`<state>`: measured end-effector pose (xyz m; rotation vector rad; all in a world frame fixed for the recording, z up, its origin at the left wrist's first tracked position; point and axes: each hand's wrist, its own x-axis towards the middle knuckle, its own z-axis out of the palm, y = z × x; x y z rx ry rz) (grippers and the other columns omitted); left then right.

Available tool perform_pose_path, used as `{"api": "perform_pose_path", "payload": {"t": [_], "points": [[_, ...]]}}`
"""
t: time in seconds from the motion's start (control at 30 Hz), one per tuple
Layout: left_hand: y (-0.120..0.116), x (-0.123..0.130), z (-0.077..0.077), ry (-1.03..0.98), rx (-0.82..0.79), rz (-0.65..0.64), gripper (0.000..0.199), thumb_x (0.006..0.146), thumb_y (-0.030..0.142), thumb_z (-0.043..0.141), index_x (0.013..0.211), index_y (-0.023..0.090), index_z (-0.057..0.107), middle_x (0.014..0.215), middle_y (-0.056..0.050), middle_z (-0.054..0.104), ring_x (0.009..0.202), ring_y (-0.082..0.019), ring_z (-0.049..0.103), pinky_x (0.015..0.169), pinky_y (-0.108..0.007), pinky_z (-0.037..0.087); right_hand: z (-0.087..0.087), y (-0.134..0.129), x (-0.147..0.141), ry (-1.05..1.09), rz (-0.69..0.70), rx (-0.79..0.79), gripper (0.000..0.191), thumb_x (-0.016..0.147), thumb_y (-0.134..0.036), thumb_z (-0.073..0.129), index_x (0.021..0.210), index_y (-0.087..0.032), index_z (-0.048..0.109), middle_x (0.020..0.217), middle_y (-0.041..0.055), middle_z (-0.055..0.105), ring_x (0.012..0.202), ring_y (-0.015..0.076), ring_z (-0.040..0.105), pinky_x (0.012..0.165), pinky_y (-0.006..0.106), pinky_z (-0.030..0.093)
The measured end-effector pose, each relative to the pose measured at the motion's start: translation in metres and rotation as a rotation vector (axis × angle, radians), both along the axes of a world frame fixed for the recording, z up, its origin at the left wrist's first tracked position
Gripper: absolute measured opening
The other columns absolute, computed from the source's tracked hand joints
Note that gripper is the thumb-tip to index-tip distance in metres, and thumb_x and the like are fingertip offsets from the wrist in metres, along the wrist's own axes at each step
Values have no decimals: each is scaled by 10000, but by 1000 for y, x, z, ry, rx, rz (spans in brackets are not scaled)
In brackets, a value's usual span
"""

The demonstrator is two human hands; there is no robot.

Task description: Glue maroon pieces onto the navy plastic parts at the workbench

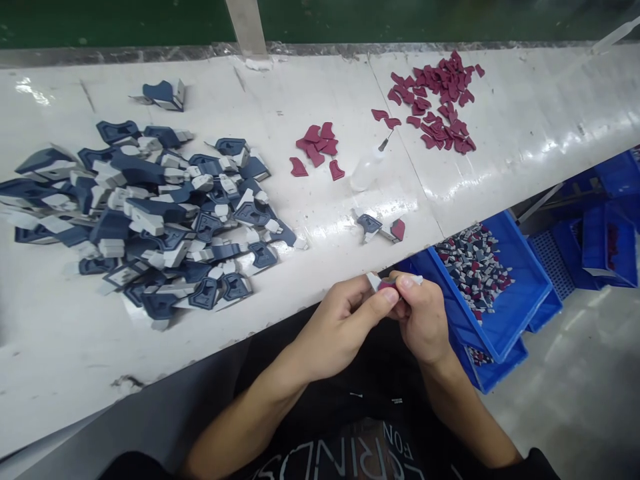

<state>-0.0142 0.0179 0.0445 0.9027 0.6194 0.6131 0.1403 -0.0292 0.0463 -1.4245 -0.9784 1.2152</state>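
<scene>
Both hands meet just off the table's front edge, closed on one small white part with a maroon piece (388,284) on it. My left hand (345,323) grips its left side between thumb and fingers. My right hand (423,317) pinches the right side, where a white tip sticks out. Fingers cover much of the part. Just beyond them on the table (320,267) lie a blue and white part (369,225) and one with a maroon face (398,230). A translucent needle-tipped bottle (369,168) stands farther back, near a small group of maroon pieces (315,143).
A large heap of blue and white parts (165,213) covers the left of the table. More maroon pieces (450,87) are spread at the back right. Right of my hands, below table level, a blue bin (520,280) holds many small parts, with other blue bins beyond.
</scene>
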Motion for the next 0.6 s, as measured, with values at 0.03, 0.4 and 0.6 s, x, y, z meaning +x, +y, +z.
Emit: {"api": "perform_pose_path", "payload": {"t": [0.03,0.4,0.6], "points": [[0,0,-1,-5,-21,-4,409,1077,539,642,851,201,691,623,55,423,600,-116,403,603,-274,421,-1,0,0,-2,8,0,562,1116,-493,591,631,-219,512,580,-39,434,545,119,362,519,296,301],[-3,-6,6,267,187,39,378,1147,555,487,1032,238,657,790,33,645,696,-126,580,626,-273,448,12,15,31,-443,-84,149,442,1111,-408,648,716,-219,594,661,-33,570,589,123,527,595,283,425],[3,-1,-18,662,930,535,58,1083,250,624,1102,200,647,812,25,617,776,-152,584,746,-308,483,21,50,81,-681,-124,-217,531,990,-583,730,626,-223,588,530,-23,546,512,152,512,547,316,384]]}}
